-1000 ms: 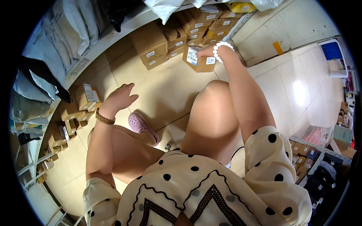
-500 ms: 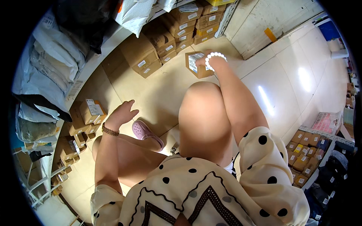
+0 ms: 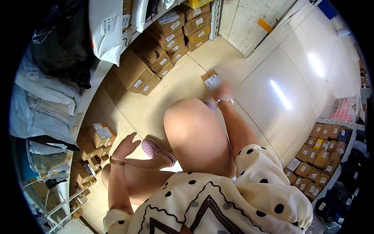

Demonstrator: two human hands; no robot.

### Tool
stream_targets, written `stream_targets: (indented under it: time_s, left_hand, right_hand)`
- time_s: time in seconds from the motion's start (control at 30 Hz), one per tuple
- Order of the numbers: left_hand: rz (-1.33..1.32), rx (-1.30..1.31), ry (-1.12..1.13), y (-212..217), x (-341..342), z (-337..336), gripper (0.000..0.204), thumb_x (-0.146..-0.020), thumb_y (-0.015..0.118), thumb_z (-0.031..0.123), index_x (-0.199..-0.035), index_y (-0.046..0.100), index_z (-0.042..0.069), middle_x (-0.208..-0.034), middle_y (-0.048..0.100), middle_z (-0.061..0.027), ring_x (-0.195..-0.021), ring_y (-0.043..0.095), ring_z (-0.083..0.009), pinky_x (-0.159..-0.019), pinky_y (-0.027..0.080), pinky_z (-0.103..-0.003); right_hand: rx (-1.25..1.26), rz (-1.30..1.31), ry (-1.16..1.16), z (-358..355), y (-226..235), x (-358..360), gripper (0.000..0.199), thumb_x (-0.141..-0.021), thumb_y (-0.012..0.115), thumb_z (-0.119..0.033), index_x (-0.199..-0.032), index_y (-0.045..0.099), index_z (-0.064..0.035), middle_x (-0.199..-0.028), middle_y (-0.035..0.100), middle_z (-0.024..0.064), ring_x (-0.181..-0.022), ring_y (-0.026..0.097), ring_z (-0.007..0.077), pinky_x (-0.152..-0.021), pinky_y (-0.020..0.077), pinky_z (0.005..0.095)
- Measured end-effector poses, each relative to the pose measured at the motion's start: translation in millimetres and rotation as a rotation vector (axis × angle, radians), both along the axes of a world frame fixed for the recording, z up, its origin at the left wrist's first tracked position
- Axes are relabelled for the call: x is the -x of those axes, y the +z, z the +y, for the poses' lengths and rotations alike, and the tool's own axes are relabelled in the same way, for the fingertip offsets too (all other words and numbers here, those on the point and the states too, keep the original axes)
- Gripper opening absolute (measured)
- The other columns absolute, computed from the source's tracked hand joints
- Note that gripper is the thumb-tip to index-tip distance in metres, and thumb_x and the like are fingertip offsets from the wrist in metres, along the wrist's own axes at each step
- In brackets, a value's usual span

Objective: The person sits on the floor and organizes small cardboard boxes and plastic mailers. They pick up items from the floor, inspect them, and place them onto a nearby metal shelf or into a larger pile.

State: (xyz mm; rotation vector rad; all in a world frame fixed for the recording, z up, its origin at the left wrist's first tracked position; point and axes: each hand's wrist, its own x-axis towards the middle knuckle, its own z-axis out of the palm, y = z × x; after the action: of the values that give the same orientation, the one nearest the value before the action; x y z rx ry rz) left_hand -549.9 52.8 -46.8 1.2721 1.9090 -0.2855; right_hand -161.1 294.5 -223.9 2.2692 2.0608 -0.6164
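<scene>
A small cardboard box (image 3: 207, 77) with a white label lies on or just above the floor; I cannot tell which. My right hand (image 3: 223, 90), with a white bead bracelet at the wrist, overlaps the box's right side. Motion smears its fingers, so their grip does not show. My left hand (image 3: 126, 146) is held out over my knee with fingers apart and nothing in it. Closest to it is a stack of labelled cardboard boxes (image 3: 102, 134) on the floor beside the left shelf.
Cardboard boxes (image 3: 140, 78) stand stacked under the shelf edge (image 3: 99, 78), which carries white and black mailing bags (image 3: 60, 58). At right, a low shelf holds many small boxes (image 3: 321, 156), with a pink basket (image 3: 344, 108) behind. A pale door panel (image 3: 249, 23) rises ahead.
The view has shifted rightward. My right hand has come nearer to me and slid to the box's right side, blurring. The box looks smaller and turned. My left hand stays much the same.
</scene>
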Motion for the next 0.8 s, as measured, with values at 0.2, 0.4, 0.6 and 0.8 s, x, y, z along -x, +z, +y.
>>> stream_targets:
  time_s: [0.2, 0.4, 0.6, 0.8]
  left_hand:
    - [0.004, -0.019, 0.001, 6.1, -8.3, -15.7, 0.058, -0.088, 0.055, 0.035, -0.133, 0.042, 0.001, -0.129, 0.048, -0.0240, -0.121, 0.046, -0.0351, -0.102, 0.038, -0.039]
    - [-0.127, -0.257, -0.008, 64.7, -64.9, -25.2, 0.041, -0.084, 0.055, 0.022, -0.119, 0.051, -0.001, -0.113, 0.057, -0.0214, -0.106, 0.054, -0.0352, -0.090, 0.044, -0.039]
    - [-0.375, -0.150, -0.138, 92.3, -75.6, -79.0, 0.042, -0.086, 0.055, 0.025, -0.118, 0.049, -0.001, -0.111, 0.055, -0.0223, -0.104, 0.054, -0.0357, -0.089, 0.044, -0.042]
    - [-0.299, -0.450, -0.233, 105.1, -70.1, -121.9, 0.035, -0.084, 0.058, 0.026, -0.107, 0.054, -0.001, -0.095, 0.061, -0.0177, -0.086, 0.061, -0.0344, -0.076, 0.050, -0.042]
  right_hand:
    - [0.002, -0.042, 0.048, -10.2, -14.3, -4.6, 0.057, -0.071, 0.070, -0.031, -0.118, 0.053, -0.0045, -0.118, 0.053, 0.0170, -0.113, 0.050, 0.0313, -0.094, 0.0433, 0.0407]
    - [-0.094, -0.069, 0.154, 0.1, -45.7, -26.5, 0.044, -0.072, 0.068, -0.034, -0.102, 0.060, -0.0013, -0.103, 0.060, 0.0203, -0.095, 0.060, 0.0332, -0.080, 0.0497, 0.0420]
    - [0.151, -0.313, 0.318, -9.3, -72.8, -36.4, 0.040, -0.079, 0.064, -0.032, -0.111, 0.059, -0.0071, -0.117, 0.057, 0.0128, -0.111, 0.052, 0.0276, -0.094, 0.0433, 0.0381]
    - [0.463, -0.373, 0.581, 69.1, -35.4, 6.5, 0.040, -0.079, 0.068, -0.024, -0.114, 0.059, -0.0075, -0.115, 0.058, 0.0137, -0.103, 0.058, 0.0287, -0.075, 0.0518, 0.0385]
